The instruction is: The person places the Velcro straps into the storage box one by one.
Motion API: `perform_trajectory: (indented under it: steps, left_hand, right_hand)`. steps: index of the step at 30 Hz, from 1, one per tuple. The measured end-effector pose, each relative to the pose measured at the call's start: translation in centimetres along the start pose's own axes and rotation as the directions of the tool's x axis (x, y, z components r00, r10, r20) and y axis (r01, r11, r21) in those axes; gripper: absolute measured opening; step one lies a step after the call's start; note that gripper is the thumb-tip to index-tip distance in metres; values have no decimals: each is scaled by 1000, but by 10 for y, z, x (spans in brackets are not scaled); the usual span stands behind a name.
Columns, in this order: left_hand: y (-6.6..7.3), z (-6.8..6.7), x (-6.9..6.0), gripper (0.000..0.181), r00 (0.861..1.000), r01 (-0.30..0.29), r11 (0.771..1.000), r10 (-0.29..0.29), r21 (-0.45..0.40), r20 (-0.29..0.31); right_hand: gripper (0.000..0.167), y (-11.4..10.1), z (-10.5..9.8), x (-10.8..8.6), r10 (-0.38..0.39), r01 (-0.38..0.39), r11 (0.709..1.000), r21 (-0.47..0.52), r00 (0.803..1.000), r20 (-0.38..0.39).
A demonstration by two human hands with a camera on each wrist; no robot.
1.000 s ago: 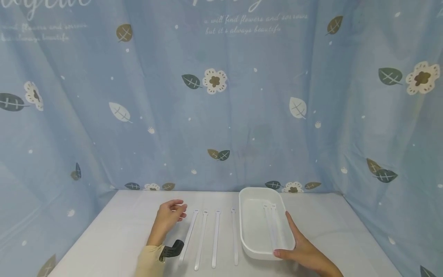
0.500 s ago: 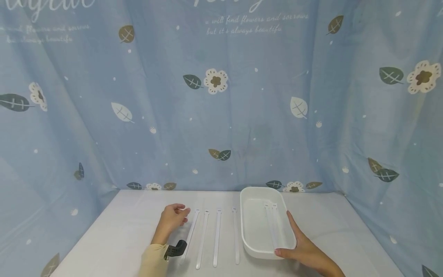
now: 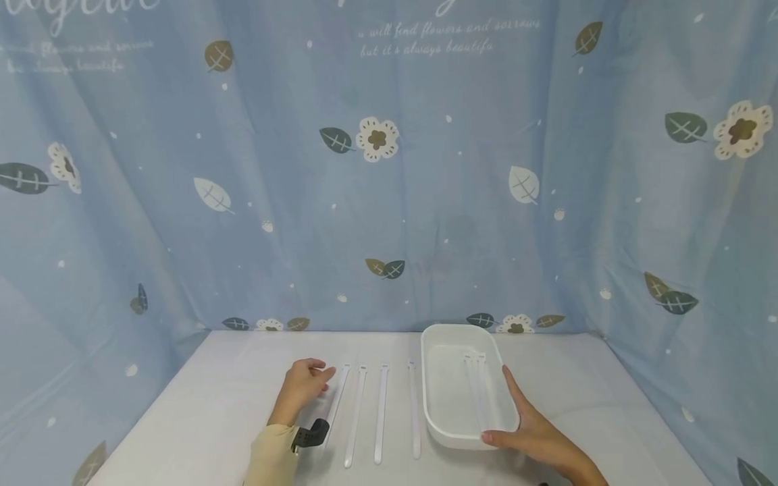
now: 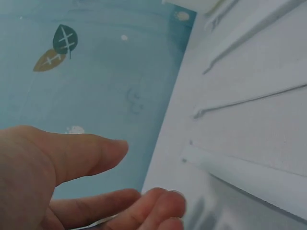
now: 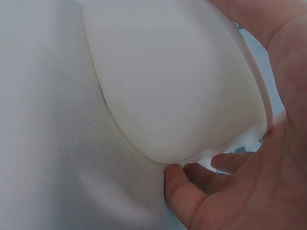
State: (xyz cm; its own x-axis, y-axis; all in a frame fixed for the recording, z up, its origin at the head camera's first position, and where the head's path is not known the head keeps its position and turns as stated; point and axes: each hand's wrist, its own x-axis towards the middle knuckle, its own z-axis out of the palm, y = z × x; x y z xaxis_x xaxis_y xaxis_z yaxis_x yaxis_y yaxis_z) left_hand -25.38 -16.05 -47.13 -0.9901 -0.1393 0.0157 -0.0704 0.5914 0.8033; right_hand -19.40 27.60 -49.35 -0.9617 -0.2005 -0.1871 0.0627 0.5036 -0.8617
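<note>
Several long white strips lie side by side on the table; the leftmost strip is closest to my left hand. In the left wrist view my left hand has its thumb and fingers apart, with nothing between them, beside a strip's end. My right hand grips the near right corner of a white tray, thumb on the rim. Inside the tray lie two white strips. The right wrist view shows my right hand with fingertips against the tray's outer side.
A white cloth covers the table. Behind it and at both sides hangs a blue curtain with leaf and flower prints. A black device is strapped to the left wrist over a beige sleeve.
My left hand has shifted slightly right, nearer to the leftmost strip. The right hand keeps its hold on the tray, and the strips lie as before.
</note>
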Motion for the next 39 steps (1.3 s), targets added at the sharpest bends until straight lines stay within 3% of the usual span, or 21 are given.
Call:
perform_trajectory:
  steps: [5, 22, 27, 32, 39]
  left_hand:
    - [-1, 0, -1, 41, 999, 23, 999, -24, 32, 35]
    - [-3, 0, -3, 39, 995, 11, 988, -25, 152, 93]
    - [-3, 1, -1, 39, 994, 27, 987, -43, 161, 97]
    - [0, 6, 0, 38, 992, 42, 989, -59, 143, 115]
    - [0, 12, -3, 34, 989, 27, 985, -50, 168, 137]
  right_hand:
    - [130, -3, 0, 0, -3, 3, 1000, -6, 1000, -2]
    - [130, -6, 3, 3, -13, 13, 1000, 0, 1000, 13]
    - [130, -6, 3, 5, -38, 38, 999, -7, 999, 14]
    - [130, -4, -1, 4, -13, 14, 1000, -17, 1000, 10]
    - [130, -4, 1, 2, -8, 8, 1000, -20, 1000, 7]
